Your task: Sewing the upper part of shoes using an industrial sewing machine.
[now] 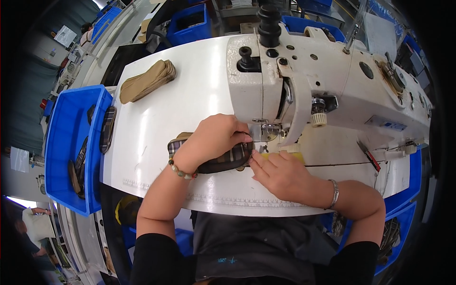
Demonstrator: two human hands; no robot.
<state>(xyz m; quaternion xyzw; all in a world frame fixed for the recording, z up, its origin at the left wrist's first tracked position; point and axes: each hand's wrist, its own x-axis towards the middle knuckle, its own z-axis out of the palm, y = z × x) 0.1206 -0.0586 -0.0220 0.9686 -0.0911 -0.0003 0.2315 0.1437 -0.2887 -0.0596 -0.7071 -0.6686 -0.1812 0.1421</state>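
Note:
A plaid slipper piece [218,166] with a dark edge lies on the white sewing table, its right end close to the needle area of the sewing machine [259,90]. Over its top rests my left hand [213,138], thumb and fingers pinched on the edge next to the presser foot [270,132]. My right hand [285,176] comes from the right, fingers bent and fingertips closed on the piece's right edge. The exact spot between the fingertips is partly hidden by both hands.
A stack of tan sole-shaped pieces [148,81] lies at the table's far left. Another plaid piece [108,129] leans at the left edge, beside a blue bin [71,190] holding more. Red-handled snips [369,156] lie right of the needle. A printed ruler [228,201] runs along the front.

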